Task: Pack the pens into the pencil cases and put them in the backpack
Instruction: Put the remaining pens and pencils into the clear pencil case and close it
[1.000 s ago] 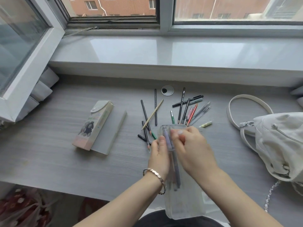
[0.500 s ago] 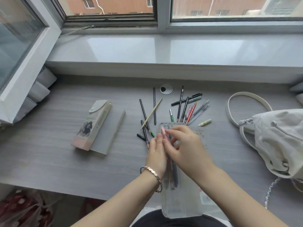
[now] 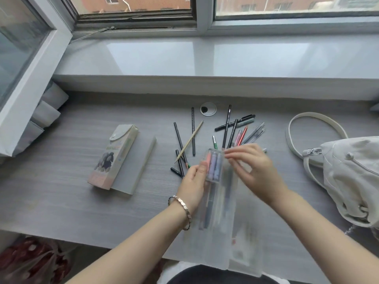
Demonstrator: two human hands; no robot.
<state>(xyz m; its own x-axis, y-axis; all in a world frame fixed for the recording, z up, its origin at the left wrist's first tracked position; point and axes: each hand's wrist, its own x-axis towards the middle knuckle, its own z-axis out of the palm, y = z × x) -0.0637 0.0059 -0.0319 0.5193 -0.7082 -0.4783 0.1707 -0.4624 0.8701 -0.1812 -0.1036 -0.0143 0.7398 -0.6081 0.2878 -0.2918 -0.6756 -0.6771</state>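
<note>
On my screen the person's left hand [image 3: 193, 181] sits a little below the centre of the frame and grips the long transparent plastic pencil case [image 3: 217, 232] by its left edge, with the thumb pressed against the case wall. The case runs from the centre down to the bottom edge of the frame, partly over the near edge of the grey wood-grain desk [image 3: 61, 191]. Inside it I see several pens with pastel caps [image 3: 213, 167] – orange, lilac and blue – gathered at the far end of the case.

The right hand [image 3: 252, 171] is just right of that far end, with its fingers reaching left toward the case corner. It is blurred, so I cannot tell if the fingers pinch the case, only touch it, or hold nothing.

Above the hands, in the middle of the frame, the loose pens and pencils [image 3: 226, 128] lie scattered on the desk, most of them black, some clear, one red. In the left half lies a pastel printed pencil case with a flap [image 3: 112, 156], resting on a flat grey box [image 3: 139, 165]. At the right edge the white fabric backpack [image 3: 348, 177] lies on the desk – its strap loops toward the pens. A metal link bracelet [image 3: 182, 210] is on the left wrist.
</note>
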